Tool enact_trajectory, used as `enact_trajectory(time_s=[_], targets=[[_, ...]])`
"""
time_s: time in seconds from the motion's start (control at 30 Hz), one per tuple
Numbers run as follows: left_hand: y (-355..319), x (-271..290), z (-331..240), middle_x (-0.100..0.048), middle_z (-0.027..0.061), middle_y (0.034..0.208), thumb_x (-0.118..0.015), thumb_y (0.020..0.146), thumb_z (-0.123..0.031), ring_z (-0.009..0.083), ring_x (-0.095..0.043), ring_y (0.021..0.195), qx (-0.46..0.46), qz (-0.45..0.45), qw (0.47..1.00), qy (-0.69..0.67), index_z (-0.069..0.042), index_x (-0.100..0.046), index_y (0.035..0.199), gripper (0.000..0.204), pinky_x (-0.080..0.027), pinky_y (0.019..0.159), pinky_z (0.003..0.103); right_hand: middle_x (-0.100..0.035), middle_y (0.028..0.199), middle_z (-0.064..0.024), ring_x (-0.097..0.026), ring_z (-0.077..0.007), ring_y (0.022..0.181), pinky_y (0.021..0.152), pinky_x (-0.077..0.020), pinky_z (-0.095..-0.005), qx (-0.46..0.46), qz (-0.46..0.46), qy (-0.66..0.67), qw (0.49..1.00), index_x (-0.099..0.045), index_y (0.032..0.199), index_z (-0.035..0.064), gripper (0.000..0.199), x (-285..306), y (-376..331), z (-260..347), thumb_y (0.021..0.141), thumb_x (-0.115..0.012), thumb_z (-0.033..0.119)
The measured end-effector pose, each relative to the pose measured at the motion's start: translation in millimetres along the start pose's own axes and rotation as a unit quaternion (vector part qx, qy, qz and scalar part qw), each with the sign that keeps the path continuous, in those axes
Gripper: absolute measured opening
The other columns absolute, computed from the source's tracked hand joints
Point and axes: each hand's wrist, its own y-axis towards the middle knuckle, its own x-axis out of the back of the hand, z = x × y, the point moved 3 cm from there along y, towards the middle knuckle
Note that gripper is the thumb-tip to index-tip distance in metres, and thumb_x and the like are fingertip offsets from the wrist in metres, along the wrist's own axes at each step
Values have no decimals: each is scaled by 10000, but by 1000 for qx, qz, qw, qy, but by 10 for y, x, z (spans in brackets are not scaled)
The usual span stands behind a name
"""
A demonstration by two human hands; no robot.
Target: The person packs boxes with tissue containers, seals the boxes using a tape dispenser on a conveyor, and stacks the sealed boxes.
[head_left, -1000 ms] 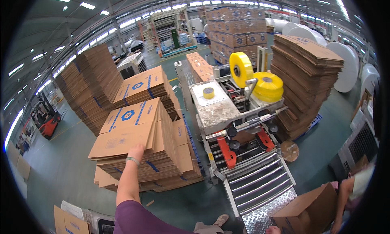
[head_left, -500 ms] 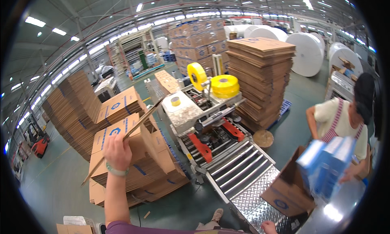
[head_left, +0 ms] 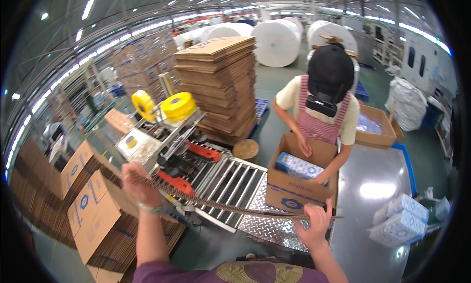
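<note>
A flattened cardboard box, seen edge-on with its layers showing, stretches across in front of me. My left hand grips its left end. Toward the other end, my right hand is closed on the same edge, thumb and fingers pinching it. Just beyond my right hand is an open carton at the end of the metal plate. A co-worker has both hands in that carton, which holds blue-and-white packs.
Stacked flat boxes stand at left, with a taller stack behind. A tape-sealing machine with yellow rolls feeds a roller conveyor. To my right, a steel table carries more wrapped packs.
My view has swung right. My right hand has come up and taken hold of the flattened box, which my left hand has brought across. The co-worker's packs have gone into the carton.
</note>
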Motion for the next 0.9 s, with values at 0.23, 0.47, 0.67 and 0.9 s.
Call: enact_trajectory(time_s=[0.23, 0.47, 0.67, 0.9], targets=[[-1787, -1051, 528, -615, 191, 1143, -773, 787, -141, 388, -572, 1144, 29, 355, 911, 209, -7, -597, 1154, 429, -427, 1039, 513, -531, 677, -75, -586, -284, 687, 978, -506, -462, 19, 94, -139, 986, -541, 711, 96, 387, -342, -429, -295, 731, -849, 330], [-2041, -1456, 715, -497, 247, 1494, -502, 1049, -431, 368, -461, 1399, -57, 621, 774, 107, 59, -475, 1439, 627, -309, 1203, 455, -625, 1331, -152, -524, -312, 1331, 1140, -288, -596, -58, 159, -328, 929, -624, 1283, 38, 451, -150, -762, 400, 861, -661, 195], [-1950, -1715, 911, -693, 231, 1132, -594, 975, -278, 359, -654, 1127, -40, 683, 708, 176, -9, -655, 1146, 325, -491, 992, 462, -665, 908, -9, -625, -216, 1024, 1067, -348, -500, 29, 78, -186, 979, -665, 832, 173, 93, -144, -1237, 428, 768, -599, 157], [-1790, -1583, 1217, -720, 211, 867, -596, 987, -278, 420, -698, 851, 122, 605, 740, 267, -31, -673, 936, 264, -548, 764, 537, -533, 725, -71, -596, -303, 912, 1003, -414, -572, 35, 235, -22, 971, -492, 656, 101, 162, 857, -741, -172, 664, -651, 72]])
